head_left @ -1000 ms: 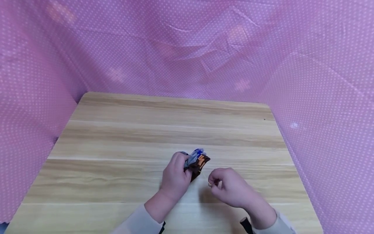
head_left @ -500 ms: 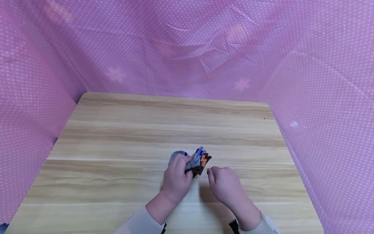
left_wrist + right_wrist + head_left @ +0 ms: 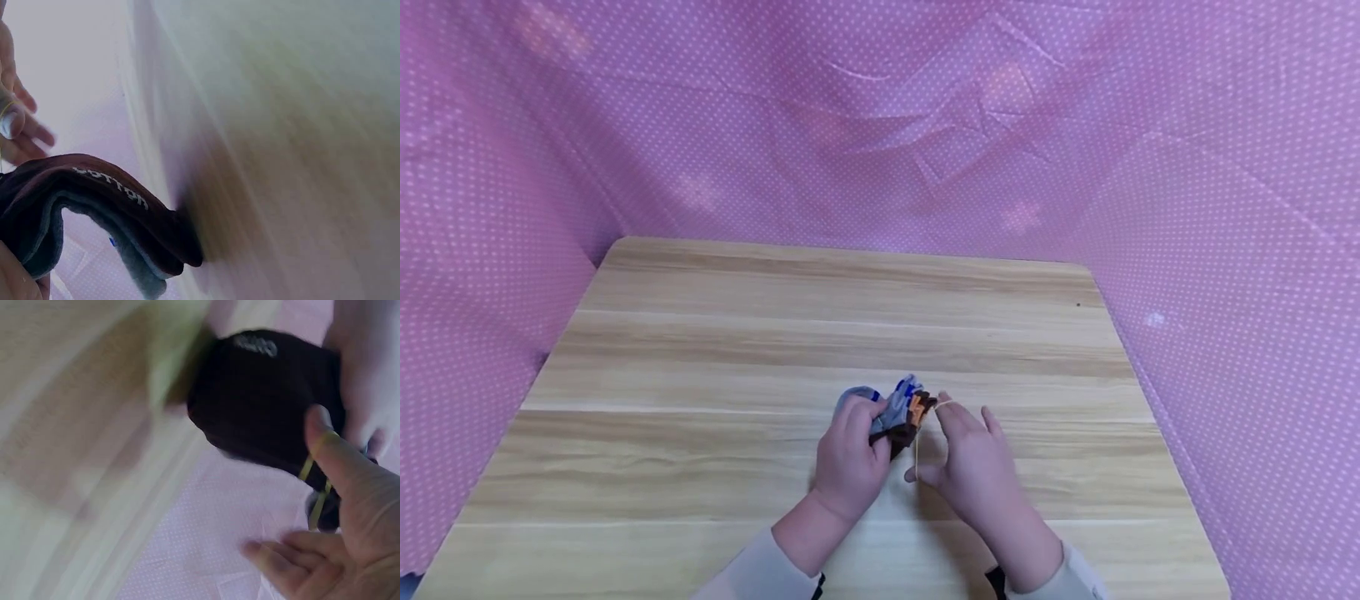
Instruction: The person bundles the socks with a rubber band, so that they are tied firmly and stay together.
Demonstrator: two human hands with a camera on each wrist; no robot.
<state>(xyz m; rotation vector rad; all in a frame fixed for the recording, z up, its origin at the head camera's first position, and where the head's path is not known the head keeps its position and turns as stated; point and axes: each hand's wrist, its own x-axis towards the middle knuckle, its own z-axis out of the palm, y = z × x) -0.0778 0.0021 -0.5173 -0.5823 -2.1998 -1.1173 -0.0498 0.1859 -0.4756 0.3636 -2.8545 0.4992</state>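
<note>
My left hand (image 3: 852, 450) grips a folded bundle of socks (image 3: 895, 414), grey-blue with dark brown, with orange and blue marks at the bunched end. The left wrist view shows the dark brown sock (image 3: 106, 181), lettered "COTTON", arching down close over the table. Beside the bunched end, my right hand (image 3: 973, 457) has its thumb and fingers spread apart. A thin yellow rubber band (image 3: 917, 454) is looped on them and stretched toward the socks. In the right wrist view the rubber band (image 3: 306, 467) crosses the thumb and runs over the sock bundle (image 3: 262, 406).
Both hands work over a light wood-grain table (image 3: 700, 467). Pink dotted cloth (image 3: 865, 150) hangs behind it and on both sides. A tiny dark speck (image 3: 1078, 305) lies near the table's far right corner.
The right hand has moved left to the socks' bunched end. Its fingers, pinched together before, are now spread, with the rubber band stretched between them. The left hand keeps its grip on the socks.
</note>
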